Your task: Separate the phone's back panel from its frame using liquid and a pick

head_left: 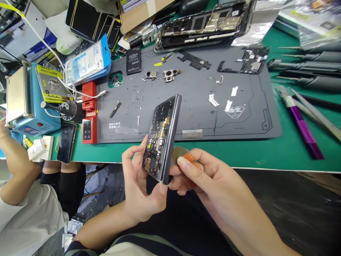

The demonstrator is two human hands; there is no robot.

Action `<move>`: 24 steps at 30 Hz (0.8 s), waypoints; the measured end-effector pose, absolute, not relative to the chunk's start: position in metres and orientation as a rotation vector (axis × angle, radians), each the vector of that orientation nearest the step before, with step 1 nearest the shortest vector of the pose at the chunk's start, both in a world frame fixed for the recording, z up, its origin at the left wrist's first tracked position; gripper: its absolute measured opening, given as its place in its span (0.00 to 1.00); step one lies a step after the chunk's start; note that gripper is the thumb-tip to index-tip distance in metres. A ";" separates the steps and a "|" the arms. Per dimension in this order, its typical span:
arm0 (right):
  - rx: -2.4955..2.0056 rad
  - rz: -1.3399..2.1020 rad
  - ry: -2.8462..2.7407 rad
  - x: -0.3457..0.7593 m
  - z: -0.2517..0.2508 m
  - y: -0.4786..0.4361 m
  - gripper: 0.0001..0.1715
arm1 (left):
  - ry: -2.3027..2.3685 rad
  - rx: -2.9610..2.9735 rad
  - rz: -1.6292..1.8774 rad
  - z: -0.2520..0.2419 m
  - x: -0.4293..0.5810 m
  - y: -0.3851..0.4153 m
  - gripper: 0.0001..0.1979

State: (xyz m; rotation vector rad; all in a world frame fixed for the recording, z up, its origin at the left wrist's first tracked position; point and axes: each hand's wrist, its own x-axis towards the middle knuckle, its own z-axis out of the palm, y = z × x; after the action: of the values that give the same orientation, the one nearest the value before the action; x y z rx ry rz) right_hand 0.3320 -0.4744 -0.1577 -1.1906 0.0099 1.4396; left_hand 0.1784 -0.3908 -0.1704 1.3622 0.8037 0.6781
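Note:
An opened phone (160,138) is tilted on its edge above the front of the grey work mat (191,110), its circuit boards and gold connectors showing. My left hand (144,185) holds it from below, with the thumb at the lower corner and fingers behind. Pinched in my right hand (197,170) is a thin, partly see-through orange piece (190,158), which meets the phone's right side edge; whether its tip is inside the seam is hidden. Small screws and two camera modules (170,74) lie on the mat beyond the phone.
Another opened device (202,26) lies at the back. Tweezers (319,110) and a purple-handled tool (303,128) are at the right. At the left are a red tool (89,117), a blue machine (39,103), a dark phone (66,142) and another person's arm (13,160).

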 end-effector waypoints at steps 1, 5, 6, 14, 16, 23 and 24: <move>-1.189 1.440 0.011 0.332 -0.158 -0.474 0.34 | 0.802 1.365 0.678 -0.170 0.178 -0.391 0.33; -1.185 1.440 -0.003 0.331 -0.161 -0.476 0.33 | 0.772 1.377 0.695 -0.171 0.178 -0.391 0.32; -1.182 1.449 -0.010 0.331 -0.163 -0.478 0.32 | 0.775 1.376 0.699 -0.171 0.177 -0.391 0.32; -1.146 1.513 -0.062 0.332 -0.168 -0.481 0.30 | 0.796 1.367 0.683 -0.171 0.177 -0.393 0.33; -1.135 1.509 -0.078 0.332 -0.167 -0.478 0.31 | 0.781 1.371 0.686 -0.171 0.175 -0.392 0.33; -1.104 1.452 -0.124 0.336 -0.165 -0.469 0.31 | 0.756 1.408 0.640 -0.168 0.167 -0.383 0.32; -1.103 1.442 -0.120 0.337 -0.166 -0.469 0.30 | 0.754 1.412 0.635 -0.168 0.167 -0.382 0.32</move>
State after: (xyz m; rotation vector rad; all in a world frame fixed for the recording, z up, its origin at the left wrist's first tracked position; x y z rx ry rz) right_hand 0.3366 -0.4691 -0.1655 -1.1025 -0.1201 1.4420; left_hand 0.1671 -0.3821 -0.1679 1.4117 0.7539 0.6345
